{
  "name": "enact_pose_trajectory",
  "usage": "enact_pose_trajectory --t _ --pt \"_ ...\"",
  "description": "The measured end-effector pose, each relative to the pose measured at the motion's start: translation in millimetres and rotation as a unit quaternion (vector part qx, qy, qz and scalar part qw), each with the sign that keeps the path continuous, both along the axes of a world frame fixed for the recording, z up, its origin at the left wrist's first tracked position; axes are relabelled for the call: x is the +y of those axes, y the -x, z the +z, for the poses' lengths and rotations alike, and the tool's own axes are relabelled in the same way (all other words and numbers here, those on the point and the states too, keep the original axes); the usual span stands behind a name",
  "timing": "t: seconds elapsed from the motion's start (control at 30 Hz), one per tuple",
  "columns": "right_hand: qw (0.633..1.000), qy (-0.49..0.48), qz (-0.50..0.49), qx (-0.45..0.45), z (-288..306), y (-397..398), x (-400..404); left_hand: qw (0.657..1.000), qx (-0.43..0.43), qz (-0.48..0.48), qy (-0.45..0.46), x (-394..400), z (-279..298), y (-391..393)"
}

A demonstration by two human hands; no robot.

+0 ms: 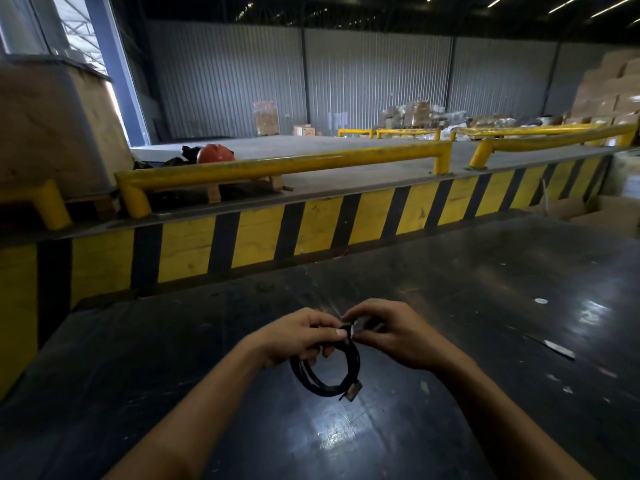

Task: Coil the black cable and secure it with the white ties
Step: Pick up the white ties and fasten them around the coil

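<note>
The black cable hangs as a small coil of several loops between my hands, just above the dark table. My left hand pinches the top of the coil. My right hand meets it there, fingertips on a white tie wrapped round the bundled loops. A grey plug end sticks out at the coil's lower right.
A white strip and small white scraps lie on the table to the right. A yellow and black striped barrier runs along the table's far edge, with yellow rails and stacked boxes beyond.
</note>
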State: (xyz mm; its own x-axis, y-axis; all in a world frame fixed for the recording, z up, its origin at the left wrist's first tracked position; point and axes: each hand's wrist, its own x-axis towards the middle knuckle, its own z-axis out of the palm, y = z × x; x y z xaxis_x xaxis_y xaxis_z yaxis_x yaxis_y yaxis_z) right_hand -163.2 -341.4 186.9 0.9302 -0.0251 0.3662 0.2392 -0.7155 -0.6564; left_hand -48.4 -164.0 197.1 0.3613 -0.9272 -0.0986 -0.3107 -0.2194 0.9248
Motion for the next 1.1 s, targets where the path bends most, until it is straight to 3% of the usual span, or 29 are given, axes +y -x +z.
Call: enact_pose_trajectory --t 0.17,0.3,0.4,0.5,0.6,0.7,0.77,0.83,0.97,1.1 --pt "0.996 -0.046 -0.028 -0.069 5.1 5.3 5.9 0.999 0.047 0.000 -0.006 4.3 10.7 -3.2" --pt "0.990 -0.049 0.005 -0.129 7.9 13.2 17.2 0.996 0.081 0.039 0.013 8.4 9.8 -5.6" --pt "0.976 -0.173 0.071 -0.112 7.9 24.6 23.2 0.990 0.112 0.088 0.018 17.0 6.5 -10.1" --pt "0.953 -0.277 0.113 -0.052 9.0 28.9 29.8 0.989 0.135 0.052 0.003 22.1 5.6 -8.9" --pt "0.924 -0.371 0.061 -0.066 11.4 22.8 30.7 0.987 0.148 0.066 0.003 20.3 6.9 -4.0" --pt "0.942 -0.309 -0.068 -0.110 9.8 13.6 23.5 0.983 0.114 0.142 -0.003 17.7 8.6 -1.2" --pt "0.970 -0.209 -0.106 -0.069 4.8 8.5 21.0 0.981 0.111 0.156 -0.001 15.4 11.1 1.8" --pt "0.985 -0.151 -0.077 -0.003 -2.8 4.8 24.7 0.982 0.120 0.147 0.010 12.8 16.0 4.7" --pt "0.983 -0.170 -0.064 -0.007 -9.9 1.5 31.3 0.983 0.108 0.143 0.032 10.4 23.1 8.4" --pt "0.965 -0.213 -0.135 -0.075 -10.6 1.2 26.6 0.953 0.204 0.159 0.159 13.7 11.9 10.1"
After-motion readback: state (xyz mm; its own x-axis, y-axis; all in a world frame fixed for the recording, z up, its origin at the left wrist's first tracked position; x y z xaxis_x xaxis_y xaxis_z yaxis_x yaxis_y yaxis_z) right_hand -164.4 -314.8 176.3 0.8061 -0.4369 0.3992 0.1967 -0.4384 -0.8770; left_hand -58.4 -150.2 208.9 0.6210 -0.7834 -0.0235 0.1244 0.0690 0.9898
